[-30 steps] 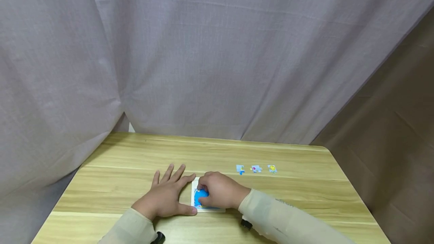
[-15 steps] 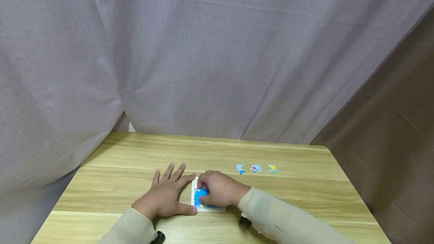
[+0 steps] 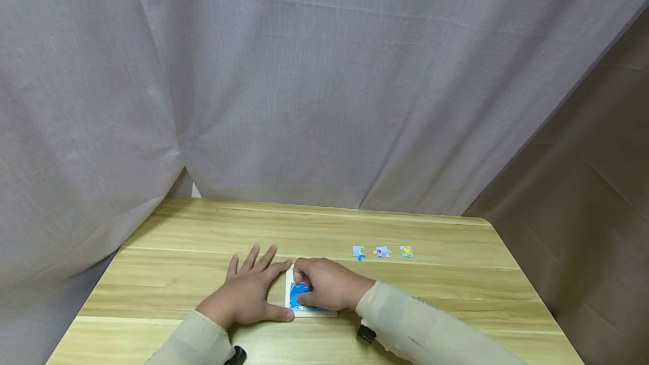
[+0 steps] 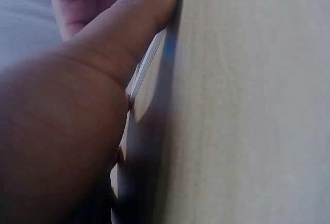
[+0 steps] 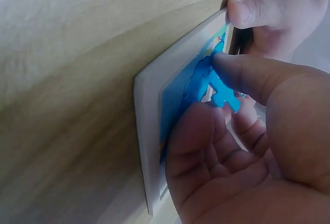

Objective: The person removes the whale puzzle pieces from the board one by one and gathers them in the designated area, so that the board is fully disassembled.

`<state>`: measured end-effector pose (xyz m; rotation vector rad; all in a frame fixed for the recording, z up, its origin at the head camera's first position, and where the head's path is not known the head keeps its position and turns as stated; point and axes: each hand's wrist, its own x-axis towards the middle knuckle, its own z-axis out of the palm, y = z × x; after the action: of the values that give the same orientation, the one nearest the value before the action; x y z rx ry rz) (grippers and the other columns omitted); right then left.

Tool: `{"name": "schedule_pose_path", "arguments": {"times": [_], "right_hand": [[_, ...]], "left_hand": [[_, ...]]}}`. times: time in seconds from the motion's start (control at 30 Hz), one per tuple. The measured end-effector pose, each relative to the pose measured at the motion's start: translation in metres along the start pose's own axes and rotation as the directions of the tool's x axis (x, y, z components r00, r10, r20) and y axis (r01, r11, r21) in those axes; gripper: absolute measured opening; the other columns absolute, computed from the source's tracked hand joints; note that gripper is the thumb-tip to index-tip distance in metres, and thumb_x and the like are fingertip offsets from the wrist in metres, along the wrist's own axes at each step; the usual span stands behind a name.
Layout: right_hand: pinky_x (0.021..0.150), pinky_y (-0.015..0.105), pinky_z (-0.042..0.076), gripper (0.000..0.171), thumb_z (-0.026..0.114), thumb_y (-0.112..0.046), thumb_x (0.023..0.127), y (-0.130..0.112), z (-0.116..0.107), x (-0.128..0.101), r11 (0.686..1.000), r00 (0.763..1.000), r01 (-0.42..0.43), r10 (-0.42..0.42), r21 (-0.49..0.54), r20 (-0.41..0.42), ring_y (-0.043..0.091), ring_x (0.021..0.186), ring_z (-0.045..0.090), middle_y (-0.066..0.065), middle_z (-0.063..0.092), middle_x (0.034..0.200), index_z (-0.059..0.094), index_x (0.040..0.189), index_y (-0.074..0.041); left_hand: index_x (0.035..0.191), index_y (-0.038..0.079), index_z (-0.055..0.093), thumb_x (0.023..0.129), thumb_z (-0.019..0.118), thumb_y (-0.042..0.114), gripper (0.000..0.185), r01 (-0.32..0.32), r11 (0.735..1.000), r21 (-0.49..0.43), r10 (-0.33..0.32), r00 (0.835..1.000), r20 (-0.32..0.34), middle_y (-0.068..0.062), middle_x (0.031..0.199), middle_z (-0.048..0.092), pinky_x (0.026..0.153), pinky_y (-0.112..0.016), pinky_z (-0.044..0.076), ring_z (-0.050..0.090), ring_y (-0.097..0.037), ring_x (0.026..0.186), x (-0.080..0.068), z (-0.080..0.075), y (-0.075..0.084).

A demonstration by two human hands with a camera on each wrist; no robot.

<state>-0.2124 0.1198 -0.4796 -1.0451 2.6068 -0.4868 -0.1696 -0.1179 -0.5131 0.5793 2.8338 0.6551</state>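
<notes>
A small jigsaw puzzle in a white frame (image 3: 314, 315) lies flat near the table's front. My left hand (image 3: 248, 294) is spread beside it, thumb and index fingertip at its left corners; the left wrist view shows the thumb (image 4: 131, 22) against the frame's edge. My right hand (image 3: 329, 285) is over the puzzle, pinching a blue puzzle piece (image 5: 223, 94) between thumb and fingers. In the right wrist view that piece stands tilted up from the blue picture (image 5: 175, 97). The right hand hides much of the puzzle's right side in the head view.
Three loose puzzle pieces lie in a row farther back on the right: a pale blue one (image 3: 358, 252), one with a pink swirl (image 3: 382, 252) and one with a yellow sun (image 3: 407, 251). A grey curtain (image 3: 324, 100) hangs behind the wooden table (image 3: 167, 263).
The blue patch under my right fingers, rounded with a white dot before, now shows a notched outline. My right fingers have shifted slightly left. The left hand stays in place.
</notes>
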Motion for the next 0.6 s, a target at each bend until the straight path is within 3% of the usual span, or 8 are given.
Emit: {"name": "schedule_pose_path", "arguments": {"times": [0.3,0.6], "right_hand": [[0.063,0.017,0.037,0.021,0.073,-0.021,0.096,-0.0001,0.0028,-0.0018,0.989,0.991,0.135,-0.134,-0.064,0.008,-0.002,0.070,0.044,-0.015,0.046,0.076,0.055,0.086,-0.023],[0.064,0.017,0.039,0.021,0.073,-0.019,0.096,0.0021,0.0027,-0.0026,0.986,0.987,0.163,-0.163,-0.045,0.013,-0.002,0.071,0.045,-0.014,0.049,0.077,0.055,0.086,-0.024]], "left_hand": [[0.162,0.041,0.039,0.073,0.067,0.090,0.105,-0.007,1.000,0.004,0.007,1.000,-0.008,-0.004,0.177,0.017,0.122,-0.077,0.000,0.003,-0.042,0.164,0.0000,0.0006,-0.0010],[0.161,0.041,0.040,0.073,0.069,0.088,0.105,-0.027,1.000,0.003,0.027,0.999,-0.022,-0.008,0.177,0.021,0.119,-0.080,0.002,0.007,-0.046,0.163,0.0002,-0.0006,-0.0003]]}}
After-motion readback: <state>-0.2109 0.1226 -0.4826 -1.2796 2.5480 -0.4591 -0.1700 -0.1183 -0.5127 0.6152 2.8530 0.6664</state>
